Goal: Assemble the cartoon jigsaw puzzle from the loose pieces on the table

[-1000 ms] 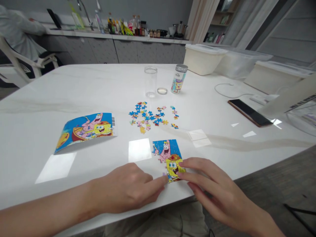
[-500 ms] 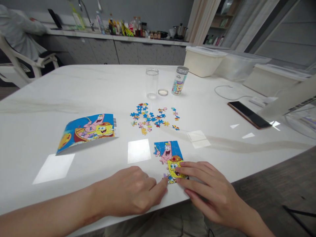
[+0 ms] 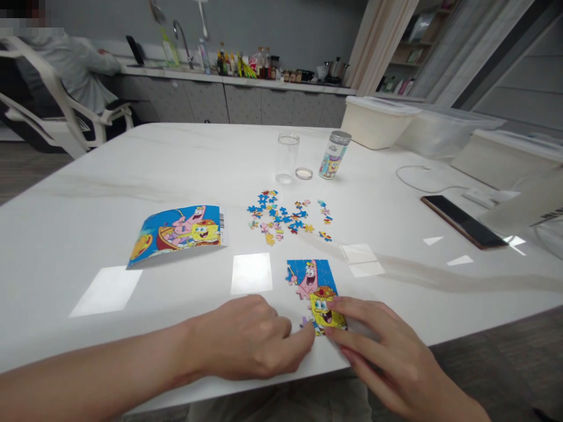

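Note:
A partly joined cartoon jigsaw puzzle (image 3: 323,275) lies flat near the table's front edge, showing a pink starfish and a yellow sponge figure. My left hand (image 3: 259,340) is at its lower left corner, most fingers curled in and the index fingertip down at the edge. Beside that fingertip shows a small purple puzzle piece (image 3: 304,322); the thumb is hidden. My right hand (image 3: 387,346) rests with fingers spread over the puzzle's right side, holding it against the table. Farther back are several loose puzzle pieces (image 3: 288,217) in a scattered heap.
A curled picture sheet (image 3: 180,231) lies left. Behind the pieces stand a clear jar (image 3: 287,158), its lid (image 3: 304,173) and a printed canister (image 3: 335,155). A phone (image 3: 461,221) and lidded boxes (image 3: 378,123) are on the right. A seated person (image 3: 74,67) is at back left.
My view has shifted, so the table and its things sit farther right and slightly lower. Both hands stay at the puzzle, with the left index fingertip still at its lower left edge.

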Action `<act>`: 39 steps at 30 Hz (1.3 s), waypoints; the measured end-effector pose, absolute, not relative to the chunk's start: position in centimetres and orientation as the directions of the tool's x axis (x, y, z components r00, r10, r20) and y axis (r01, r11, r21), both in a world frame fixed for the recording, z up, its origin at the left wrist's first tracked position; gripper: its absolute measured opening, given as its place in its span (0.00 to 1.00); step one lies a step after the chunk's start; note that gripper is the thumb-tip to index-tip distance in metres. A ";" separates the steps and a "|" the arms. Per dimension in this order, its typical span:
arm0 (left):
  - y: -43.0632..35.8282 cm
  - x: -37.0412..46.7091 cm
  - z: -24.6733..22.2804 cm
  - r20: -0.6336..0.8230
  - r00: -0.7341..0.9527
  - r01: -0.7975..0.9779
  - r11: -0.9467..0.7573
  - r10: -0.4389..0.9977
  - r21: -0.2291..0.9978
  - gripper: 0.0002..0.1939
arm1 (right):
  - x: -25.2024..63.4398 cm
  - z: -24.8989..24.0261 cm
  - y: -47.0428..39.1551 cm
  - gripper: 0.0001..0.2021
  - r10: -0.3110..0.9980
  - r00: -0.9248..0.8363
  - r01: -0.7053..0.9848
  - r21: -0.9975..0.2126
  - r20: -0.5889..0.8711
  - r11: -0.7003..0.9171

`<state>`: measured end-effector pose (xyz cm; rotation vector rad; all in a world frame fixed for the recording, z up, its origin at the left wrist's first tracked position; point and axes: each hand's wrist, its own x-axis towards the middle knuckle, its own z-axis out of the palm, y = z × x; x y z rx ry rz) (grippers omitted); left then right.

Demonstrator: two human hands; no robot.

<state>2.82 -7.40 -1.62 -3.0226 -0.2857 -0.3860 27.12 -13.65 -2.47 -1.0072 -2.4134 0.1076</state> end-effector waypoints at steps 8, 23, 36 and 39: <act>-5.8 2.2 -1.1 0.327 0.940 0.137 -0.985 0.097 -0.101 0.09 | 27.2 -3.1 -13.7 0.14 0.724 -0.502 0.666 -0.321 0.474 0.673; -5.6 2.0 -1.0 0.267 0.963 0.001 -0.990 -0.037 -0.140 0.09 | 27.3 -3.5 -13.4 0.11 0.718 -0.500 0.636 -0.358 0.484 0.684; -5.7 2.0 -0.9 0.198 0.979 -0.006 -0.986 -0.040 -0.169 0.12 | 27.4 -3.3 -13.5 0.11 0.716 -0.498 0.625 -0.370 0.489 0.687; -5.8 2.0 -0.9 0.220 0.975 0.011 -0.982 -0.031 -0.189 0.08 | 27.4 -3.2 -13.5 0.11 0.720 -0.496 0.620 -0.383 0.486 0.685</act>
